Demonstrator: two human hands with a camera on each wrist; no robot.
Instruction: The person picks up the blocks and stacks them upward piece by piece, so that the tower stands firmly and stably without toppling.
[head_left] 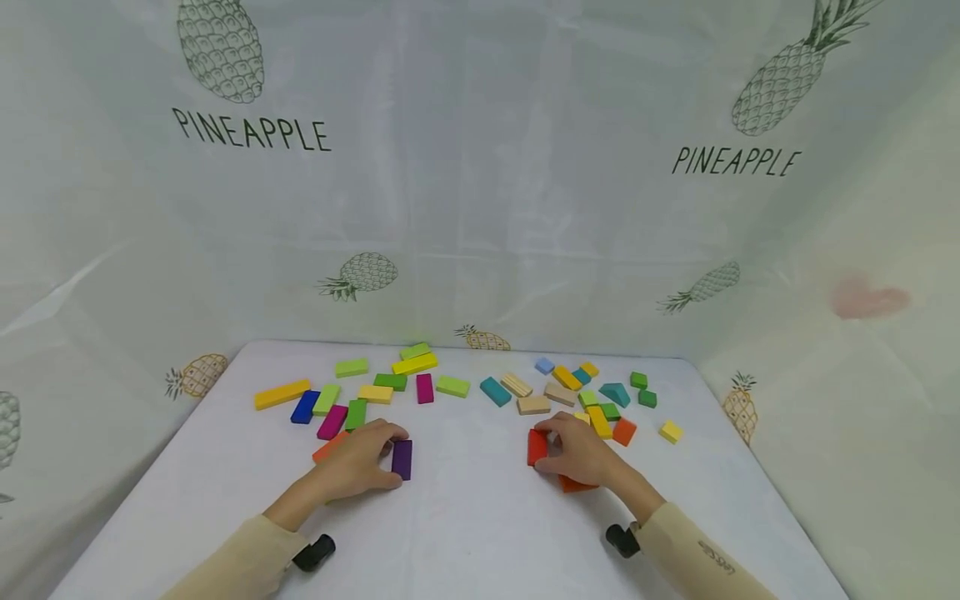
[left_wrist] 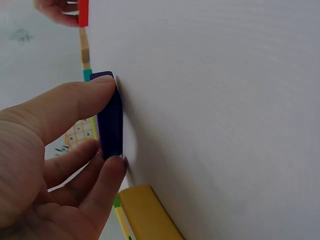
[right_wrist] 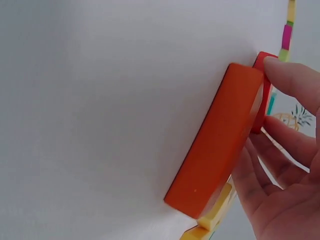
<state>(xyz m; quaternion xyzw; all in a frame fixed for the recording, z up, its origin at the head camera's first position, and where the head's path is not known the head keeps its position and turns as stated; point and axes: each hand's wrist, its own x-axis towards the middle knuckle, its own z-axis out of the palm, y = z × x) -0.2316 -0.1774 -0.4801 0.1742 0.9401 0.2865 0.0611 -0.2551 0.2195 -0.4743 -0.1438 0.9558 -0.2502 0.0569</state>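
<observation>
A dark purple block lies between the thumb and fingers of my left hand, which pinches it by its two ends. In the left wrist view the same purple block shows thumb and fingertips at opposite ends. My right hand pinches a red block in the same way. Beside that hand lies an orange block, partly hidden under it; the right wrist view shows this orange block in front of the red block. A yellow block sits close to my left hand.
Several coloured blocks lie scattered at the back left, among them a long yellow block and a magenta block. More stand at the back right, including a teal triangle block. A pineapple-print curtain hangs behind the white table.
</observation>
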